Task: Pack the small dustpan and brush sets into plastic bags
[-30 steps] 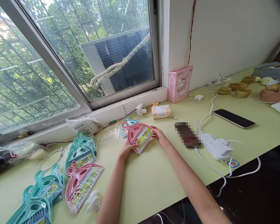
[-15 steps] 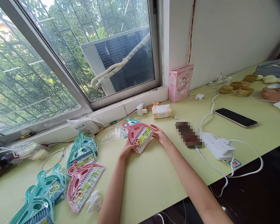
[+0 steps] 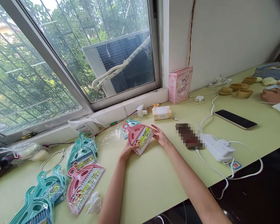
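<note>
A pink dustpan-and-brush set (image 3: 138,137) with a printed label is held over the table, tilted. My left hand (image 3: 128,150) grips its lower left edge, thumb on the front. My right hand (image 3: 160,136) holds its right corner, with the fingers partly behind it. Just behind this set lies a teal wrapped set (image 3: 132,122), partly hidden. To the left lie another pink wrapped set (image 3: 84,185) and a teal wrapped stack (image 3: 82,151). More teal sets (image 3: 34,207) are at the lower left.
A crumpled tissue (image 3: 94,203) lies near the pink wrapped set. Toward the window are a tissue pack (image 3: 162,113) and a pink box (image 3: 180,85). On the right are a phone (image 3: 235,119), a white power strip (image 3: 219,149) with cables, and another person's hand (image 3: 274,95).
</note>
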### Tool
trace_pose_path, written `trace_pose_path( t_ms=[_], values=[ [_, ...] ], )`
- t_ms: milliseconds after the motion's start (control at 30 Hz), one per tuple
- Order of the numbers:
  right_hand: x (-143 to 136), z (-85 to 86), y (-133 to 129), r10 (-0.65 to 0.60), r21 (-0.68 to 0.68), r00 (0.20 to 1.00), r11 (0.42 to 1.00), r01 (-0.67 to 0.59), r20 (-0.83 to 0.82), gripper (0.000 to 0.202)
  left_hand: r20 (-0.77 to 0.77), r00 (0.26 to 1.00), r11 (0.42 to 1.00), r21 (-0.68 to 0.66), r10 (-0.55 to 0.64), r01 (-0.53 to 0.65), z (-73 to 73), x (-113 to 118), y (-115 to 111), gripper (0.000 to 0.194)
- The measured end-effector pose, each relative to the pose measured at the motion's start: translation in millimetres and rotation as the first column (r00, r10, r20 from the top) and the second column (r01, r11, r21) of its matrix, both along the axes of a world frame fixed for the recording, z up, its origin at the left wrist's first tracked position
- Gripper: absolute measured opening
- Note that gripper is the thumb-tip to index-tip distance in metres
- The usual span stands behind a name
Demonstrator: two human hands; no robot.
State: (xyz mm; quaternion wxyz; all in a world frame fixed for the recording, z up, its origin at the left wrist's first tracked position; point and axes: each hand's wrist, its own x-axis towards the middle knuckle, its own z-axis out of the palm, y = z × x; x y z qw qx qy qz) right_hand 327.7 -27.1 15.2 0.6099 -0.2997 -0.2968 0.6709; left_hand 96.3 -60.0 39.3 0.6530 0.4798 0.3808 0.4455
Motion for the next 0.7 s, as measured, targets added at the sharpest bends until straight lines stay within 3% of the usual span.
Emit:
trace_pose_path(
  t_ms=[367,533,600,700],
  values=[
    [0,12.4,-7,-0.013,0.032,0.991,0.999,0.008,0.130,0.058,-0.021,1.000,1.000,-0.012,0.014,-0.014,-6.2,-2,3,0.083],
    [6,13.1,-8,-0.100,0.092,0.968,0.993,0.080,0.229,0.058,-0.019,1.000,1.000,-0.018,0.011,-0.012,-4.4,-2,3,0.083],
    [10,15.0,-9,-0.198,0.173,0.913,0.974,0.144,0.357,0.053,-0.022,1.000,1.000,-0.024,0.019,-0.019,-4.3,-2,3,0.082],
    [17,17.9,-11,-0.377,0.338,0.731,0.917,0.210,0.569,0.038,-0.034,0.999,0.999,-0.034,0.026,-0.028,-4.7,-3,3,0.083]
  ],
)
